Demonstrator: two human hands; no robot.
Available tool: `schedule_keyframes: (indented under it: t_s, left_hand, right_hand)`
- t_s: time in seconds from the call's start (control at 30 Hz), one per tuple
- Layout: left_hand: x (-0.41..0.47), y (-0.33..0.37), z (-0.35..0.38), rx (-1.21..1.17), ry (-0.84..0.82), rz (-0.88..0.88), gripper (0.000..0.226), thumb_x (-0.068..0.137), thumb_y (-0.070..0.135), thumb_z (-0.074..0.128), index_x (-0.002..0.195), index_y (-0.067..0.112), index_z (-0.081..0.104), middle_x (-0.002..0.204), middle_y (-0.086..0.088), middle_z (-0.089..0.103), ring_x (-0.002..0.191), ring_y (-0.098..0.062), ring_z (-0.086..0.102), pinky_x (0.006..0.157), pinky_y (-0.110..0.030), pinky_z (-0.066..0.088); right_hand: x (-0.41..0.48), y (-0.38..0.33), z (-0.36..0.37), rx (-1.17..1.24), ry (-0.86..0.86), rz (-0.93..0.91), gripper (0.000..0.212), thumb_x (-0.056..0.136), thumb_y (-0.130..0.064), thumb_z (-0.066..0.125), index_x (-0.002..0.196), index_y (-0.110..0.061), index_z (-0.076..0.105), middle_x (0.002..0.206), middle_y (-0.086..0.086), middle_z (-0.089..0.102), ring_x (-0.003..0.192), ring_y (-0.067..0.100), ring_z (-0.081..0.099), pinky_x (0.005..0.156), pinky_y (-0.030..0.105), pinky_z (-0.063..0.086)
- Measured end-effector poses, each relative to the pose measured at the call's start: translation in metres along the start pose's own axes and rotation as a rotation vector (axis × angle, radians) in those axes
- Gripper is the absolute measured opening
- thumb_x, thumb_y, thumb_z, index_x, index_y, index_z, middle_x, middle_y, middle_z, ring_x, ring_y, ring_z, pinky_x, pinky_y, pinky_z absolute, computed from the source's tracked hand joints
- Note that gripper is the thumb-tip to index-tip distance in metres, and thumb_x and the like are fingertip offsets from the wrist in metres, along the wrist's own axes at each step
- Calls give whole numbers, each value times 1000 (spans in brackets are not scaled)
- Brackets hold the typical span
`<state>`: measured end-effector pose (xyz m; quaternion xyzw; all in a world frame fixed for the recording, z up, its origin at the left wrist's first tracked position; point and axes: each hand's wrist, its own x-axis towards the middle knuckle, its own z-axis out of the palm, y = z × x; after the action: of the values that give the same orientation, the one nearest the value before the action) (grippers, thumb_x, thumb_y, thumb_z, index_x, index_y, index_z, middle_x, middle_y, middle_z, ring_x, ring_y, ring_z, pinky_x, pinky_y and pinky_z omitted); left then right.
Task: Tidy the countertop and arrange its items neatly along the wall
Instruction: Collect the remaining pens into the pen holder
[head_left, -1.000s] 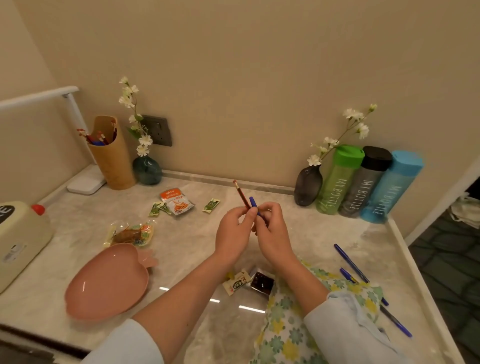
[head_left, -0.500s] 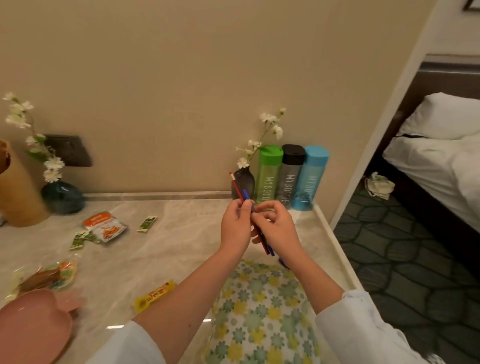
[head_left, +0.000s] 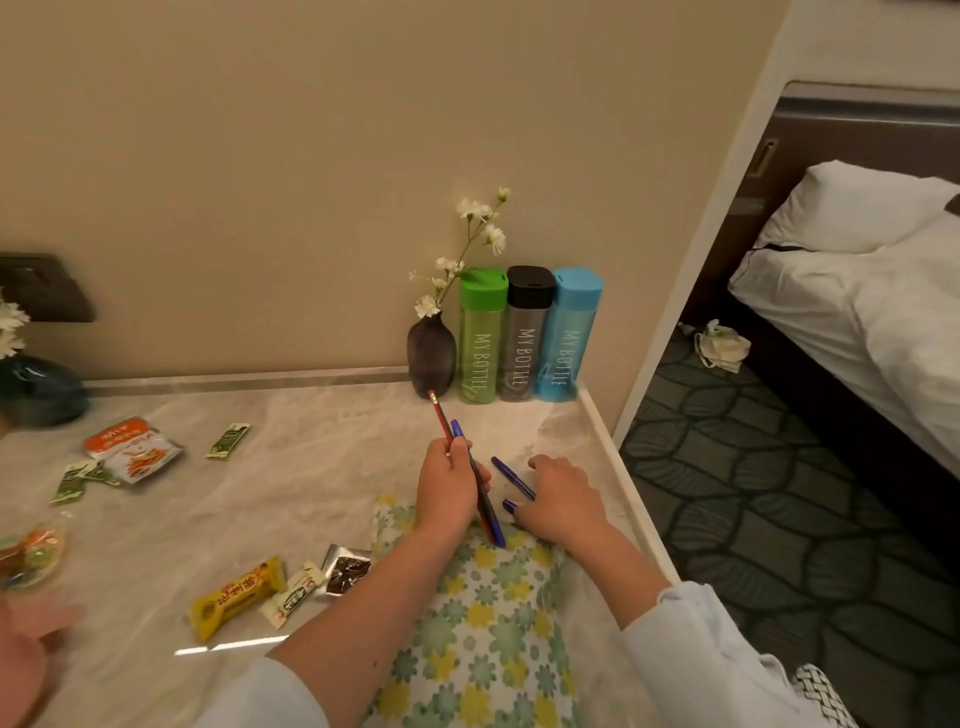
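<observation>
Vase (head_left: 431, 353) with white flowers (head_left: 474, 209), beside bottles (head_left: 524, 343)

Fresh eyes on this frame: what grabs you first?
The three MY BOTTLE bottles, green, black and blue, stand in a row against the wall in the back right corner of the countertop, beside a dark vase. In front, the left hand grips a red pencil and a blue pen, while the right hand touches loose blue pens. Snack packets lie scattered to the left.
</observation>
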<state>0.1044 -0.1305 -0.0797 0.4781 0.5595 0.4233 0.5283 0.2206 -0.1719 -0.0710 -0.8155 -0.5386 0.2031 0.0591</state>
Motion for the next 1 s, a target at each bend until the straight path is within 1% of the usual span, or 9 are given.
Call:
schedule_keyframes:
  t_s: [0.1, 0.27, 0.33, 0.47, 0.57, 0.63, 0.7, 0.83, 1.0]
  left_hand:
    - [1, -3, 1, 45, -24, -20, 24, 104, 25, 31, 102, 12, 51, 67, -4, 60, 57, -17, 56, 56, -29, 48]
    - [3, -6, 2, 154, -32, 29, 22, 104, 25, 32, 104, 14, 51, 68, -1, 63, 57, -15, 57, 55, -30, 48]
    - [4, -6, 2, 138, -45, 19, 22, 103, 26, 33, 105, 13, 51, 68, -2, 63, 57, -17, 58, 59, -34, 51]
    - [3, -6, 3, 141, -68, 13, 18, 103, 26, 36, 106, 15, 50, 70, -1, 64, 60, -17, 59, 63, -35, 51]
    - [3, -4, 1, 100, -100, -24, 19, 103, 23, 37, 113, 13, 50, 72, -2, 65, 64, -20, 60, 70, -42, 53]
    - [2, -1, -2, 85, -125, -53, 20, 103, 18, 36, 116, 11, 49, 75, -2, 64, 64, -20, 59, 66, -39, 53]
    - [1, 4, -7, 37, -127, -75, 18, 103, 14, 34, 114, 10, 47, 75, -3, 63, 61, -17, 57, 56, -30, 51]
    - [2, 17, -26, -69, -71, -84, 20, 103, 15, 34, 117, 10, 47, 79, -3, 64, 63, -17, 58, 57, -30, 49]
    - [6, 47, -80, -127, 1, 56, 20, 103, 15, 40, 117, 10, 53, 85, -3, 64, 64, -14, 62, 50, -20, 53]
  right_hand:
    - [1, -3, 5, -126, -30, 15, 48, 82, -35, 65, 124, -18, 49, 125, 7, 44, 119, 27, 43, 89, 38, 43]
    - [0, -11, 6, -88, -43, -4, 28, 87, -22, 61, 113, -14, 54, 114, 9, 58, 105, 28, 57, 75, 34, 43]
    - [-1, -10, 7, -81, -58, -26, 25, 90, -21, 58, 112, -12, 55, 113, 10, 59, 104, 28, 58, 72, 32, 41]
    - [-5, -7, 10, -100, -59, -75, 22, 92, -15, 53, 113, -9, 54, 115, 13, 58, 105, 30, 59, 72, 31, 39]
    - [-10, -9, 12, -119, -7, -125, 20, 93, -13, 51, 111, -8, 54, 115, 13, 56, 105, 30, 58, 73, 32, 39]
    - [-10, -11, 11, -102, 35, -163, 18, 94, -14, 48, 109, -8, 56, 112, 13, 57, 102, 30, 58, 74, 34, 42]
    - [-8, -18, 7, -46, 98, -184, 19, 94, -13, 46, 108, -9, 59, 109, 12, 61, 99, 30, 59, 78, 36, 47]
    - [0, -48, -11, 164, 248, -223, 25, 95, -12, 46, 113, -14, 63, 107, 8, 67, 99, 27, 62, 81, 36, 49]
    - [2, -114, -32, 420, 305, -395, 25, 96, -13, 47, 116, -14, 62, 110, 4, 66, 100, 22, 60, 81, 33, 45]
